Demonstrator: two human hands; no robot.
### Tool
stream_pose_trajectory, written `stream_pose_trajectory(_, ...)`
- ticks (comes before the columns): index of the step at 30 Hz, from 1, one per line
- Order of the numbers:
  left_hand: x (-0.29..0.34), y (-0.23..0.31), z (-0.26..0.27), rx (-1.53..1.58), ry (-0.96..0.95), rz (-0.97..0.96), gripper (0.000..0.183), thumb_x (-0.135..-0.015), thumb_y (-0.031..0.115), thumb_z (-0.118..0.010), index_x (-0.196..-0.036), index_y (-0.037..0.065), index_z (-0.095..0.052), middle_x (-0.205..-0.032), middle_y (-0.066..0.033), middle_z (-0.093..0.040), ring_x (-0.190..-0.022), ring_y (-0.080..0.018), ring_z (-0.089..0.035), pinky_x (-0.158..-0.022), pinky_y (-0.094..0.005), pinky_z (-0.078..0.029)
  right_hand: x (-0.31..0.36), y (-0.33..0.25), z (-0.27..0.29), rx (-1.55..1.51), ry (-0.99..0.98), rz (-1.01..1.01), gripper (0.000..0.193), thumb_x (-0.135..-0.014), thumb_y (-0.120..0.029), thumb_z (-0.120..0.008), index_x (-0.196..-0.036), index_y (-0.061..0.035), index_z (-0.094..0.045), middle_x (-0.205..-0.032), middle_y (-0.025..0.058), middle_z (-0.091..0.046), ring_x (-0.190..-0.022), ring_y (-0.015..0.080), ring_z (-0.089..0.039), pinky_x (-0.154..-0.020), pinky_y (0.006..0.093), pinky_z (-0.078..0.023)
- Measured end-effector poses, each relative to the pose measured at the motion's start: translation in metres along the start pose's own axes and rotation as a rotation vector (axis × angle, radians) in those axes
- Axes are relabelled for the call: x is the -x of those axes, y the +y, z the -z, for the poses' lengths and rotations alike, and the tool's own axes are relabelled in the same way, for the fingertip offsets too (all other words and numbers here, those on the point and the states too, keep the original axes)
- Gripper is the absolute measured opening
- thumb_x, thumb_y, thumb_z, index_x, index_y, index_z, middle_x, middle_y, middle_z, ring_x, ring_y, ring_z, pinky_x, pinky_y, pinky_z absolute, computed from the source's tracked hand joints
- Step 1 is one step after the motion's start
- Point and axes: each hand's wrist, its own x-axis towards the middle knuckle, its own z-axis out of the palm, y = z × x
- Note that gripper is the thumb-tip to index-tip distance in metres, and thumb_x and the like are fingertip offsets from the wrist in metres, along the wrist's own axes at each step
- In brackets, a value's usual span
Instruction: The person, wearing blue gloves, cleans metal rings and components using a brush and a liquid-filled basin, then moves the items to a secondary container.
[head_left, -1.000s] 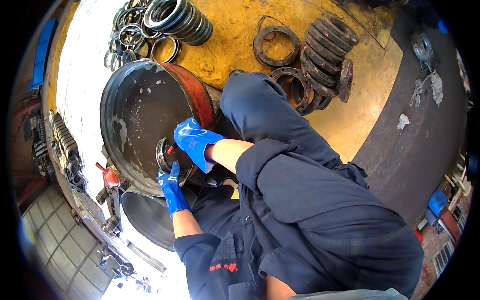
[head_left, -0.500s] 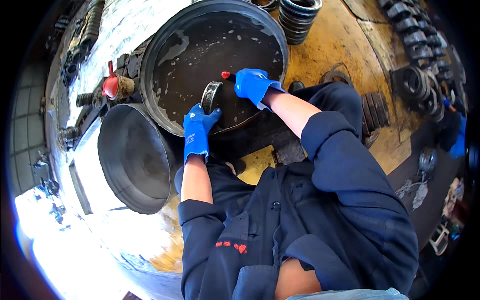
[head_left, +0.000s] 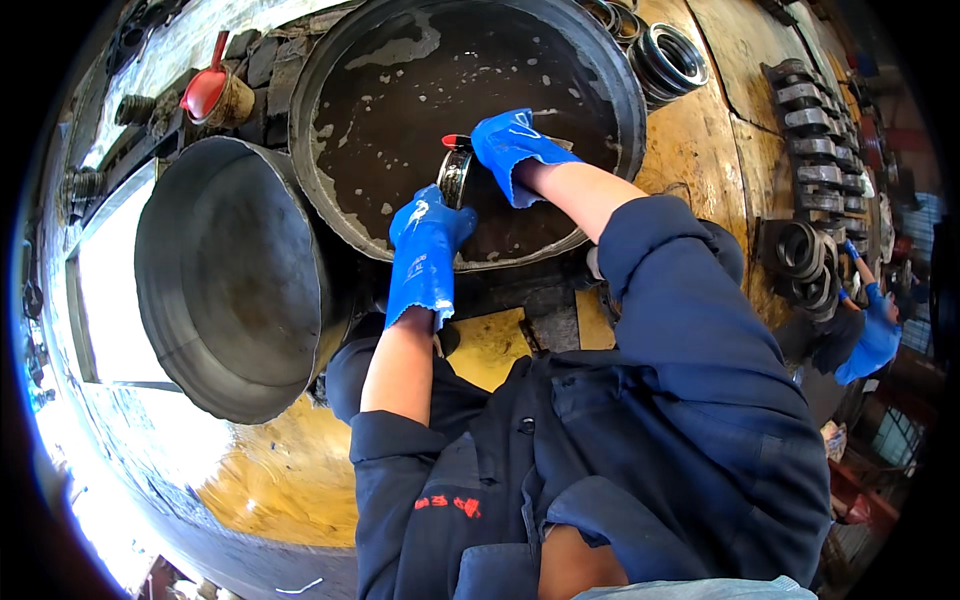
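Observation:
My left hand [head_left: 428,235], in a blue rubber glove, grips a shiny metal ring [head_left: 453,182] by its near edge. The ring stands on edge above dark liquid in a large round metal tub [head_left: 309,190]. Close by on the right, my right hand [head_left: 512,155], gloved alike, is closed around a red-ended tool [head_left: 457,142]. Its red end lies at the top of the ring; whether they touch is unclear. The glove hides the rest of the tool, so its kind does not show.
An open metal drum [head_left: 235,290] lies tilted left of the tub. Beyond it, a red scoop [head_left: 206,92] rests in a dirty bucket [head_left: 236,103]. Metal rings [head_left: 672,60] are stacked at the tub's far right. More metal parts [head_left: 822,150] and a blue-clothed person [head_left: 872,335] are farther right.
The view has shifted. My hands have come closer together, and the tool's red end, formerly apart from the ring, is now at its top. Both hands keep their grip.

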Motion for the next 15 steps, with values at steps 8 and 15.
stream_pose_trajectory(8, 0.004, 0.001, 0.007, -0.007, -0.005, 0.035, 0.063, -0.079, 0.048, -0.080, -0.125, 0.006, -0.070, -0.124, -0.0199, -0.074, -0.118, -0.0360, -0.070, -0.101, -0.0443, -0.055, -0.007, -0.026, -0.014, -0.013, 0.019, 0.024, 0.021, -0.092, -0.021, -0.067, -0.106, -0.0154, -0.081, -0.105, 0.0098, -0.079, -0.098, 0.0345, -0.077, -0.077, 0.0504, -0.054)
stream_pose_trajectory(15, 0.004, 0.007, 0.008, 0.017, -0.044, 0.036, 0.062, -0.078, 0.046, -0.081, -0.125, 0.006, -0.070, -0.124, -0.0209, -0.074, -0.118, -0.0371, -0.070, -0.101, -0.0448, -0.055, -0.010, -0.005, -0.007, 0.014, -0.035, 0.010, 0.022, -0.092, -0.021, -0.067, -0.109, -0.0156, -0.081, -0.108, 0.0087, -0.080, -0.100, 0.0344, -0.077, -0.079, 0.0513, -0.054)
